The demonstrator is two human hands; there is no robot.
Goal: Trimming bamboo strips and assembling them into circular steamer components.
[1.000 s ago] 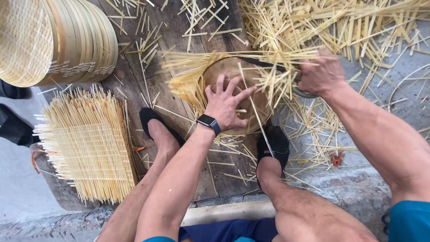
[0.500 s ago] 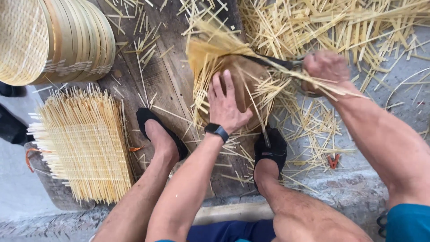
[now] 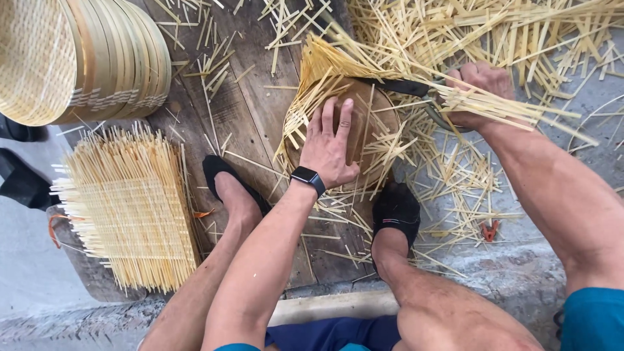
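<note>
Left hand: the left hand (image 3: pixel 330 144) lies flat with its fingers spread wide, palm down on the round woven bamboo disc (image 3: pixel 364 127) at the centre of the scene; it grips nothing. A black wristwatch (image 3: pixel 308 178) sits on that wrist.

Right hand: the right hand (image 3: pixel 478 91) is closed around the handle of a dark-bladed knife (image 3: pixel 403 86), at the far right edge of the disc. The blade reaches left across the far rim of the disc, among the loose ends.

Woven disc: it rests on the weathered dark wooden board (image 3: pixel 237 107), between the person's two feet and just beyond them. Pale yellow bamboo strips (image 3: pixel 325 65) fan out from its left and far edges.

Feet: the black slipper on the left foot (image 3: pixel 224 179) stands on the board left of the disc; the black slipper on the right foot (image 3: pixel 396 208) stands at the disc's near right edge.

Offcuts: a litter of cut bamboo slivers (image 3: pixel 468 162) covers the grey ground to the right and far side.

Left side: a square woven bamboo mat with untrimmed fringed edges (image 3: pixel 127 208) lies near left, well apart from the hands. A stack of finished round bamboo trays (image 3: pixel 78 55) leans at the far left.

Small item: an orange clip-like object (image 3: pixel 489 230) lies on the ground, right of the right foot.
</note>
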